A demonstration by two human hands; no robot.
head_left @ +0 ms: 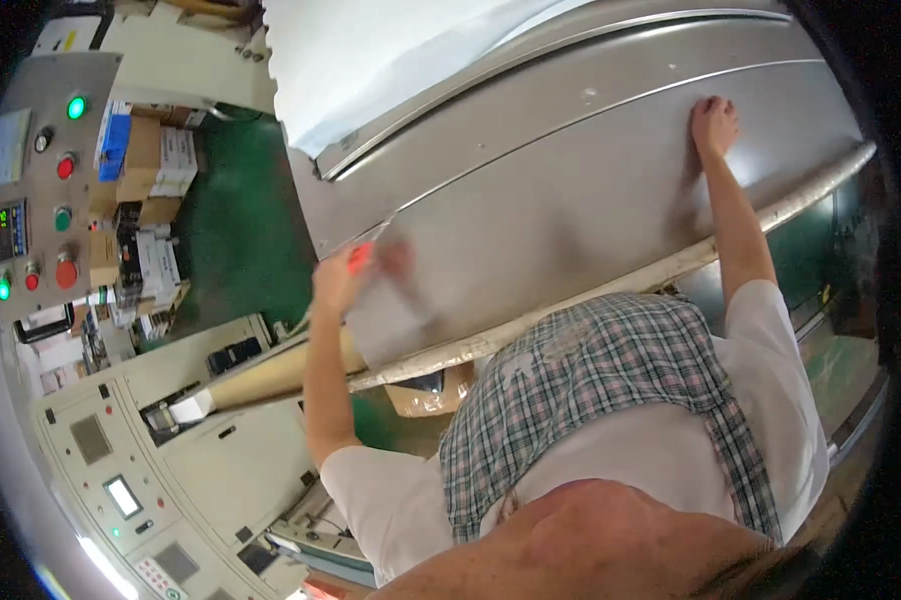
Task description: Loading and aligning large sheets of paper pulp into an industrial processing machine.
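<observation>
Left hand (338, 278) at centre-left of frame, motion-blurred, grip pinched around small red-orange object (361, 256); object's kind and pointing direction cannot tell, too blurred. Object sits at fingertips, against lower-left corner of big grey metal sheet (570, 190). Sheet fills upper centre and right of frame, long axis runs lower left to upper right. Right hand (714, 124) at upper right, grip spread flat, pressed on sheet. Control panel (40, 190) with red and green buttons at upper left. Cardboard boxes (150, 160) beside it on green floor (240, 240).
</observation>
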